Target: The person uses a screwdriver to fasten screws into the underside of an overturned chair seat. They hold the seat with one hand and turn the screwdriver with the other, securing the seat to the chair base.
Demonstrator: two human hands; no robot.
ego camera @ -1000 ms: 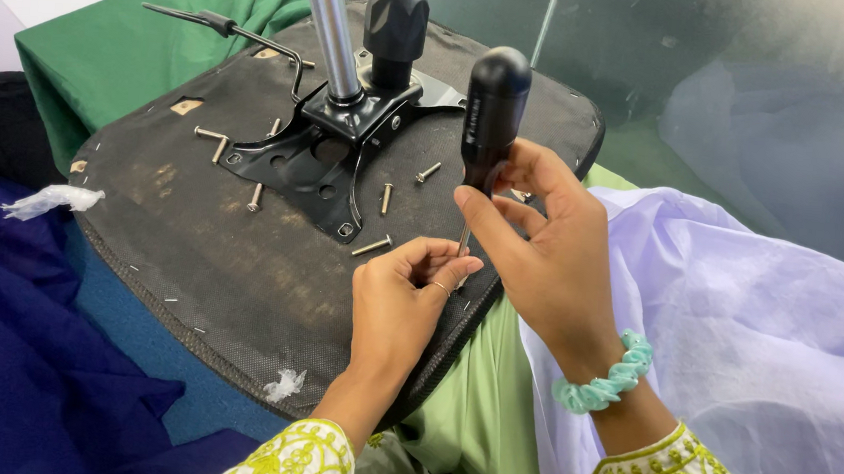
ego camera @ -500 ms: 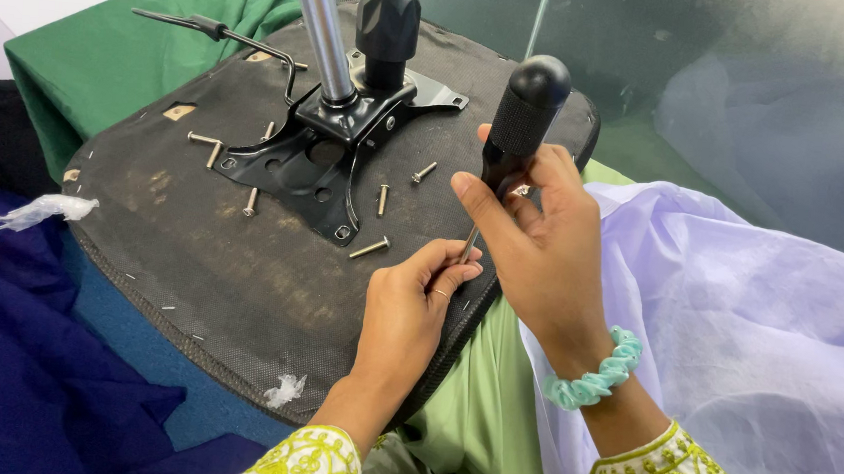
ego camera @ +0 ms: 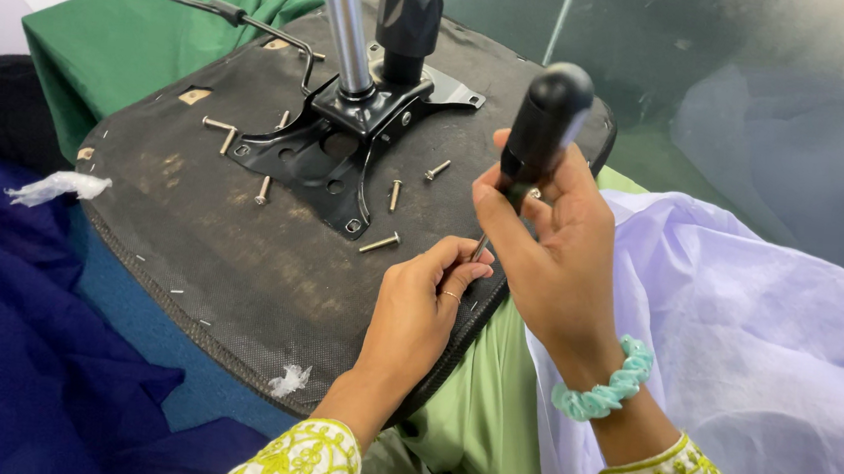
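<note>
Right hand (ego camera: 552,247) holds one screwdriver (ego camera: 540,136); seven loose screws (ego camera: 379,243).

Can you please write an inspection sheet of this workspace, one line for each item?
Surface: upturned seat base, dark fabric, dusty, resting on the lap.
Job's things: black-handled screwdriver, tip down near the seat edge; metal bracket with chrome post and black knob.
Clutter: loose screws around the bracket; white fluff at the edge.
Grip: right hand holds the screwdriver handle; left hand pinches its shaft near the tip.
Cables: nothing seen; only a thin black lever.
Surroundings: green cloth, blue cloth, lilac fabric.
</note>
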